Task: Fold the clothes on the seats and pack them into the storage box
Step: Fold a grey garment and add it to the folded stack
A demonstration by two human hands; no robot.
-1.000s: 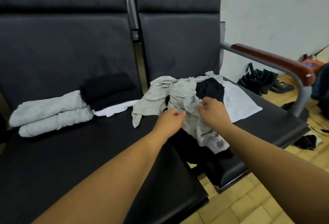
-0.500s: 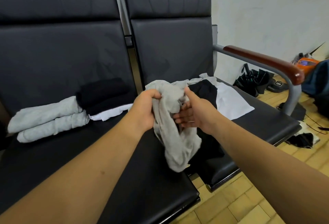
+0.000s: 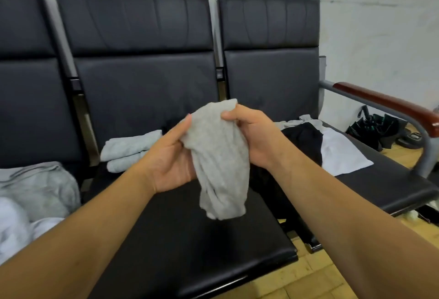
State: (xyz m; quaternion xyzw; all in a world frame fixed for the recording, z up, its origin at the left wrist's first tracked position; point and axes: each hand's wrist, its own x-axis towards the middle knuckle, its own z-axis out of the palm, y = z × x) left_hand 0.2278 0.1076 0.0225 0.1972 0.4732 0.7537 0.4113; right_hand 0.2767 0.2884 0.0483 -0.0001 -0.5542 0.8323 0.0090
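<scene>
The left hand's (image 3: 171, 158) fingers are hidden behind the grey garment (image 3: 221, 156); only its thumb shows, pinning the cloth. The right hand (image 3: 256, 139) curls its fingers round the bunched top. Below both, soft knit-like fabric hangs in a crumpled lump above the smooth black seat (image 3: 190, 239).

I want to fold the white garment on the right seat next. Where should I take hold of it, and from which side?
Once the left hand and right hand release the grey garment, pinch the white garment at its near right corner, coming from the front of the right seat. That corner lies flat and free; the black garment overlaps its left side, so pulling there would probably drag both.
</scene>
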